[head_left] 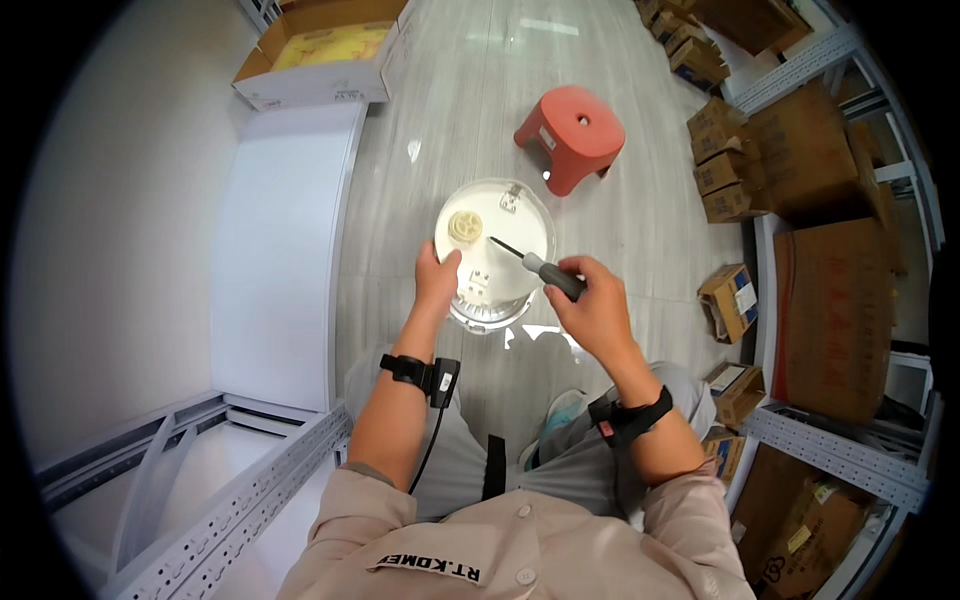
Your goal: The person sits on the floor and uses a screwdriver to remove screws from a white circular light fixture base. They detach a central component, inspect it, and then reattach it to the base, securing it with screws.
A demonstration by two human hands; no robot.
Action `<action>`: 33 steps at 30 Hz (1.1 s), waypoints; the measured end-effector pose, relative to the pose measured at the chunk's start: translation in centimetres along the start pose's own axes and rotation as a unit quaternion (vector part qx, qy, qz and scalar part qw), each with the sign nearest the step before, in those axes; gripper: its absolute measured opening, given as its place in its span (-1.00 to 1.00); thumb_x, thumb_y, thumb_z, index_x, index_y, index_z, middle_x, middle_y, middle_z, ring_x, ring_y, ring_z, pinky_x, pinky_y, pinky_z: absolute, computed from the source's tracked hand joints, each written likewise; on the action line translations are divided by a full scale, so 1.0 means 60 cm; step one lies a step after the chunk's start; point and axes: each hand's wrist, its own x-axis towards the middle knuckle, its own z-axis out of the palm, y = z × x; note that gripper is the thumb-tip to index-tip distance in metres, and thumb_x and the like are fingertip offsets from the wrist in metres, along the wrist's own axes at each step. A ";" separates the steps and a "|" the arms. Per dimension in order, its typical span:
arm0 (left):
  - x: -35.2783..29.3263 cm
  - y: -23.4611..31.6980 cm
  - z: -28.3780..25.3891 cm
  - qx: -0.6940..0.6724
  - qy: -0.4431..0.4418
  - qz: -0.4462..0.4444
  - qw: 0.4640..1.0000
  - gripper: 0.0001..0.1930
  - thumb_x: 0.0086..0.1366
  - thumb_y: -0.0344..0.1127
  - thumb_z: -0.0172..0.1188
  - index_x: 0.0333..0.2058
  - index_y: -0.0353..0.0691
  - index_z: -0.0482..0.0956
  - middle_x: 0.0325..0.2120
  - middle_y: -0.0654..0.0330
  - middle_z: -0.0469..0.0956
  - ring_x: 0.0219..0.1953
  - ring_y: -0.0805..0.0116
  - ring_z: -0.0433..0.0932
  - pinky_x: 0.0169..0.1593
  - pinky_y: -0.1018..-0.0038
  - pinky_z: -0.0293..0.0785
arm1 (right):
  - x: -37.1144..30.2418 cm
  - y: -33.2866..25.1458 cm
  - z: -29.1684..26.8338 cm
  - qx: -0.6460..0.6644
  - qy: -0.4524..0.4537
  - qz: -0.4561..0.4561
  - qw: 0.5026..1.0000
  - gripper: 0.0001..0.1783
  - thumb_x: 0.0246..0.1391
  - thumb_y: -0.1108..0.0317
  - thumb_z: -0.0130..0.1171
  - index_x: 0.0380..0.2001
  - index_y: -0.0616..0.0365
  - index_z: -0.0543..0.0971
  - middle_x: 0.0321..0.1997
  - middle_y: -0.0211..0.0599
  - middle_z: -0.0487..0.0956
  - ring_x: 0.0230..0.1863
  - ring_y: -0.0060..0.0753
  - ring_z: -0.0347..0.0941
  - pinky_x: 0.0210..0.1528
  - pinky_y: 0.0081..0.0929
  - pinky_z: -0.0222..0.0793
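Note:
My left hand grips the left edge of a round white disc-shaped housing, its thumb on the upper face. A cream-coloured round part sits on that face near the left rim. Small metal brackets show near the top and the lower middle. Below the disc's near edge a clear ribbed rim sticks out. In my right hand is a screwdriver with a grey and black handle. Its dark shaft points left over the disc; whether the tip touches cannot be made out.
A red plastic stool stands on the tiled floor beyond the disc. White shelving runs along the left, with an open carton at its far end. Cardboard boxes fill the rack on the right, and smaller ones sit beside it.

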 end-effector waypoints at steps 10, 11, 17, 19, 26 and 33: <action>-0.028 0.006 -0.052 0.092 -0.006 0.031 0.995 -0.48 0.36 -0.49 0.25 0.28 -0.38 0.42 0.01 0.03 0.67 -0.03 0.28 0.69 0.06 0.34 0.62 | 0.015 -0.008 0.050 0.102 0.028 -0.185 0.977 -0.53 0.09 0.38 0.51 -0.01 0.26 0.51 -0.23 -0.13 0.69 -0.27 -0.29 0.69 -0.23 -0.41 0.59; -0.031 0.002 -0.057 0.087 0.000 0.038 0.996 -0.47 0.35 -0.51 0.26 0.29 -0.37 0.41 0.02 0.04 0.67 -0.02 0.28 0.69 0.07 0.34 0.62 | 0.016 -0.004 0.064 0.133 0.040 -0.206 0.969 -0.49 0.09 0.38 0.52 0.02 0.26 0.49 -0.21 -0.11 0.69 -0.26 -0.29 0.68 -0.22 -0.40 0.59; -0.044 -0.020 -0.055 0.044 -0.032 0.081 0.995 -0.33 0.20 -0.60 0.35 0.30 -0.36 0.38 0.12 0.01 0.61 0.12 0.23 0.63 0.19 0.35 0.58 | 0.045 0.006 0.118 0.196 0.080 -0.274 0.938 -0.38 0.07 0.37 0.56 0.09 0.27 0.42 -0.23 -0.09 0.67 -0.29 -0.30 0.66 -0.24 -0.39 0.59; -0.056 -0.026 -0.061 0.064 -0.039 0.083 0.994 -0.34 0.16 -0.60 0.36 0.26 -0.37 0.39 0.12 -0.02 0.60 0.17 0.20 0.61 0.21 0.35 0.56 | 0.044 -0.005 0.119 0.191 0.069 -0.251 0.946 -0.38 0.06 0.35 0.58 0.07 0.26 0.43 -0.25 -0.11 0.67 -0.32 -0.32 0.65 -0.27 -0.40 0.58; -0.036 -0.036 -0.073 0.189 -0.030 0.048 0.980 -0.38 0.16 -0.60 0.29 0.23 -0.33 0.38 0.13 -0.02 0.57 0.22 0.12 0.57 0.21 0.26 0.56 | 0.048 -0.016 0.133 0.124 0.046 -0.239 0.962 -0.43 0.12 0.21 0.55 0.05 0.25 0.50 -0.28 -0.17 0.67 -0.42 -0.31 0.62 -0.37 -0.43 0.53; -0.046 -0.069 -0.061 0.158 -0.006 0.054 0.986 -0.38 0.24 -0.62 0.15 0.30 -0.33 0.31 0.19 -0.03 0.51 0.23 0.15 0.54 0.19 0.27 0.60 | 0.015 0.018 0.117 0.163 0.045 -0.180 0.969 -0.49 0.21 0.19 0.46 0.06 0.22 0.46 -0.28 -0.18 0.68 -0.44 -0.23 0.62 -0.40 -0.38 0.53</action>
